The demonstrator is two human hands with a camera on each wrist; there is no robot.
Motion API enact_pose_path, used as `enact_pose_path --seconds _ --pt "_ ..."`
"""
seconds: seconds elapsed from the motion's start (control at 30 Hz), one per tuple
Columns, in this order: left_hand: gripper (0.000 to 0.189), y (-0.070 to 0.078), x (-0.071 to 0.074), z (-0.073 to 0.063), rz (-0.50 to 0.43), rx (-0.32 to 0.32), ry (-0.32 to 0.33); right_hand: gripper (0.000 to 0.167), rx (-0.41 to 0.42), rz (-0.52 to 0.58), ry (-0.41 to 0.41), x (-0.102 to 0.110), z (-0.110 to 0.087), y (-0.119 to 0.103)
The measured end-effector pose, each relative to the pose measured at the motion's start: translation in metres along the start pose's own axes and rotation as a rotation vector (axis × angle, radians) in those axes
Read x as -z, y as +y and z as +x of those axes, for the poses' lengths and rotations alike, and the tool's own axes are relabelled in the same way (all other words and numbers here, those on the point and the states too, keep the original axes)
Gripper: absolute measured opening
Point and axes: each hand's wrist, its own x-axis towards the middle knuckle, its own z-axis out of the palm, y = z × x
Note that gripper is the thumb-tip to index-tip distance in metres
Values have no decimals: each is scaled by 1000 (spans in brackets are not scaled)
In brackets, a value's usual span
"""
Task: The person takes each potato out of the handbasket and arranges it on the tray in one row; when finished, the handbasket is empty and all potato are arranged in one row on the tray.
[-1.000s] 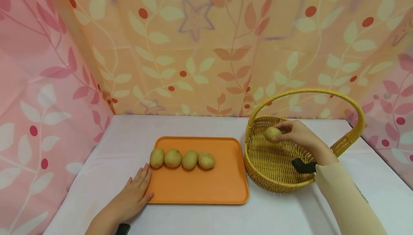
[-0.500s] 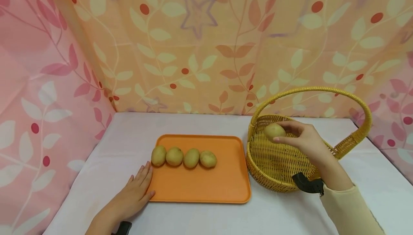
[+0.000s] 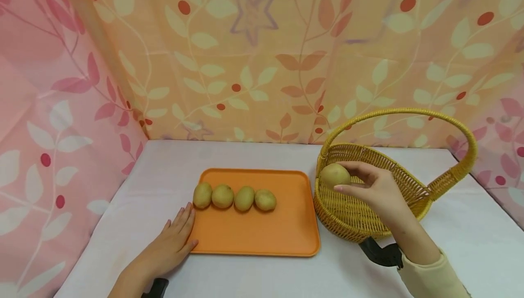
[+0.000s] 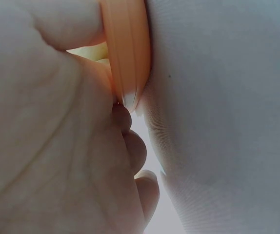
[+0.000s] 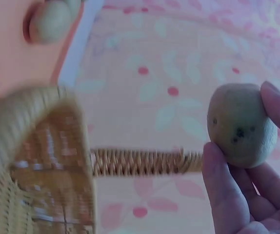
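Observation:
My right hand [image 3: 374, 186] pinches a potato [image 3: 335, 176] between thumb and fingers, above the left part of a yellow wicker basket [image 3: 348, 234]. Dark specks mark the held potato [image 5: 242, 126] in the right wrist view. On an orange tray [image 3: 254, 234], several potatoes [image 3: 244, 199] lie in a row along the upper left. My left hand [image 3: 169, 243] rests with straight fingers against the tray's left edge. In the left wrist view, the palm [image 4: 57, 131] touches the tray rim [image 4: 128, 48].
The basket's tall arched handle [image 3: 401, 111] rises over it, to the right of the tray. A white cloth [image 3: 245, 280] covers the table. Patterned curtains [image 3: 262, 61] hang behind and at both sides.
The right hand has first lifted slightly, then shifted left with the potato, toward the basket's tray side. The left hand stays at the tray; the head view has shifted a little.

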Motion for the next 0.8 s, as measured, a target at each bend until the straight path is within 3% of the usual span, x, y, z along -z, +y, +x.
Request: enact_pose_path --seconds 0.4,0.8 --pt "67 0 1 0 13 -12 7 49 44 231 -41 -46 -3 -2" --pt "67 1 2 0 10 -4 -2 48 -58 301 -60 -95 -2 16"
